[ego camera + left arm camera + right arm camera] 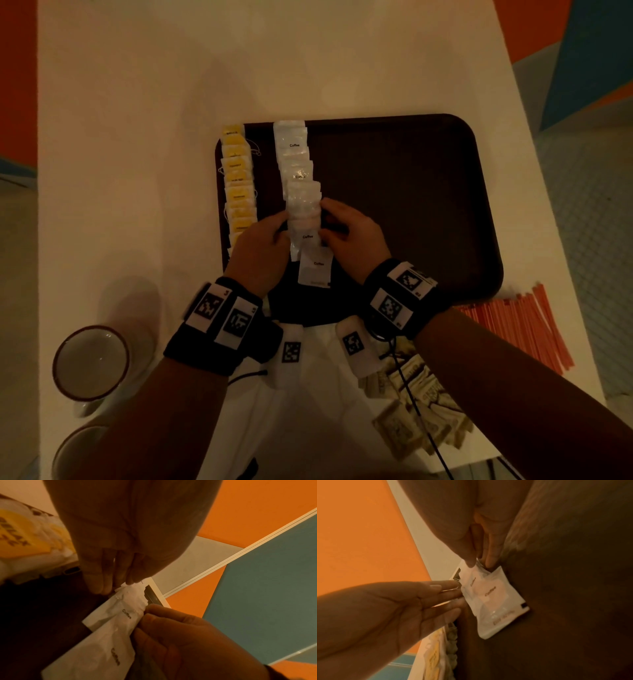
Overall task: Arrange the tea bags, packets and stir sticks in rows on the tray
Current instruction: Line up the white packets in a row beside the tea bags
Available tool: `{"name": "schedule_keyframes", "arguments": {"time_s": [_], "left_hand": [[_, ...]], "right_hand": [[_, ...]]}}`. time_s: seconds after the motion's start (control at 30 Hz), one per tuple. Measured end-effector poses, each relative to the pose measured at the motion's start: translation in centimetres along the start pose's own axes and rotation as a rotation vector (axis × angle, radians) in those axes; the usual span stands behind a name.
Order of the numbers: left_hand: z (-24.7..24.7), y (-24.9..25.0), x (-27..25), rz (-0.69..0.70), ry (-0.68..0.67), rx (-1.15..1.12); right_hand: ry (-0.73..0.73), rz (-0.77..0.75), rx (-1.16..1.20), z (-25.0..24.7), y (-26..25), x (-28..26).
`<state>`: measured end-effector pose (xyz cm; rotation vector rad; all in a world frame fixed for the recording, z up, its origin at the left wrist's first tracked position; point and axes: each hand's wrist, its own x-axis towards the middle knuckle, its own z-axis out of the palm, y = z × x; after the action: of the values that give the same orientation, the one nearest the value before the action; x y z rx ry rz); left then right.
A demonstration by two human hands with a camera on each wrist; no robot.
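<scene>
On the dark brown tray [394, 205] a row of yellow tea bags [238, 185] runs down the left edge. Beside it lies an overlapping row of white coffee packets [299, 171]. My hands flank the near part of that row. The left hand [274, 226] lays straight fingers [447, 595] against the packets' left edge [491, 599]. On the right side, my right hand [329, 219] has curled fingers [149, 616], and its thumb and a finger pinch a packet's edge [479, 562]. Orange stir sticks [513, 325] lie off the tray at the near right.
Beige packets [418, 411] are heaped on the table under my right forearm. A cup with a dark rim [90, 363] stands near left, with another [78, 452] below it. The tray's right half holds nothing. The white table [137, 137] extends beyond the tray.
</scene>
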<state>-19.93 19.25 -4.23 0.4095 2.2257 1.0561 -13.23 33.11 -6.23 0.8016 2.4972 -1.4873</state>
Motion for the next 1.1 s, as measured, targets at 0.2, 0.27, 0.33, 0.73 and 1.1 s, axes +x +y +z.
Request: {"name": "schedule_keyframes", "arguments": {"time_s": [0.2, 0.27, 0.33, 0.73, 1.1], "left_hand": [[0.2, -0.7, 0.8, -0.004, -0.043, -0.009], [0.2, -0.7, 0.8, 0.005, -0.031, -0.026], [0.1, -0.5, 0.9, 0.013, -0.016, -0.072], [0.5, 0.0, 2.1, 0.036, 0.000, -0.195], [0.6, -0.7, -0.5, -0.090, -0.026, -0.200]], "right_hand": [[-0.043, 0.035, 0.054, 0.4, -0.1, -0.2], [-0.047, 0.059, 0.088, 0.2, -0.2, -0.2], [-0.054, 0.076, 0.133, 0.0, -0.4, -0.1], [-0.105, 0.051, 0.195, 0.6, -1.1, 0.9], [-0.061, 0.174, 0.195, 0.0, -0.3, -1.1]]}}
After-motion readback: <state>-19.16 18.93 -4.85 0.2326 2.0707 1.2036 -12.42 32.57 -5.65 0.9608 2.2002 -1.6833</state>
